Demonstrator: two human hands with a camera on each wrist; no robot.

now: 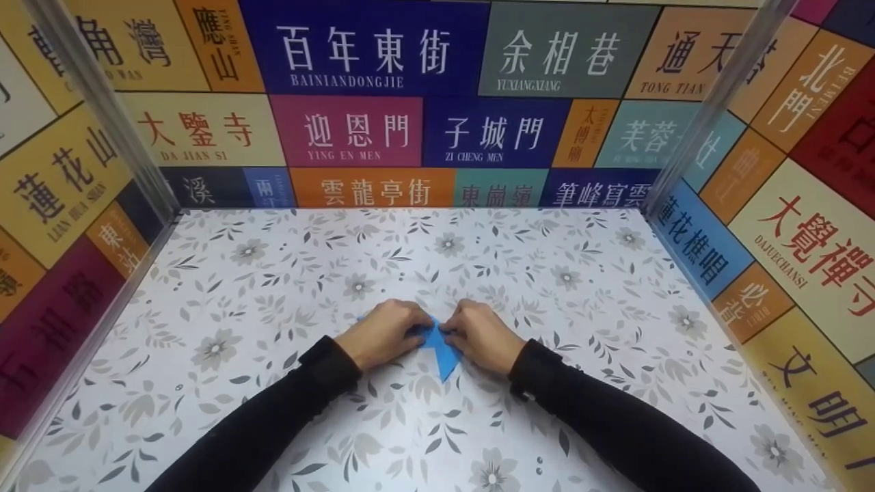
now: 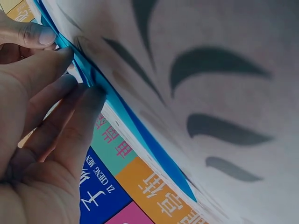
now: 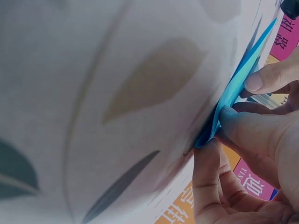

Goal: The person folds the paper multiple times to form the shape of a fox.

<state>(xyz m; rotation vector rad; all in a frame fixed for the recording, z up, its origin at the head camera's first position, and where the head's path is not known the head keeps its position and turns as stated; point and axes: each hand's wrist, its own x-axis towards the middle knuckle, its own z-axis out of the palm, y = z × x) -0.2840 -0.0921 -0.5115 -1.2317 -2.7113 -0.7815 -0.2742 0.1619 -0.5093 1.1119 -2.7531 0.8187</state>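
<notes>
A folded piece of bright blue paper (image 1: 446, 359) lies on the patterned tabletop between the two hands, one pointed end facing the person. On its left side my left hand (image 1: 386, 333) pinches the paper between thumb and fingertips. From the right, my right hand (image 1: 487, 338) grips the other side, its curled fingers close to the left ones. The left wrist view shows a long thin blue point (image 2: 161, 151) reaching past the left fingertips. In the right wrist view, stacked blue layers (image 3: 236, 86) stand slightly apart near the right thumb. Both hands cover much of the sheet.
The white tabletop (image 1: 287, 424) has grey flowers and leaves printed on it. Colourful panels (image 1: 369, 61) with Chinese lettering rise behind it and on both sides. Clear corner strips (image 1: 724, 89) run down where the panels meet. Black sleeves (image 1: 273, 410) cover both forearms.
</notes>
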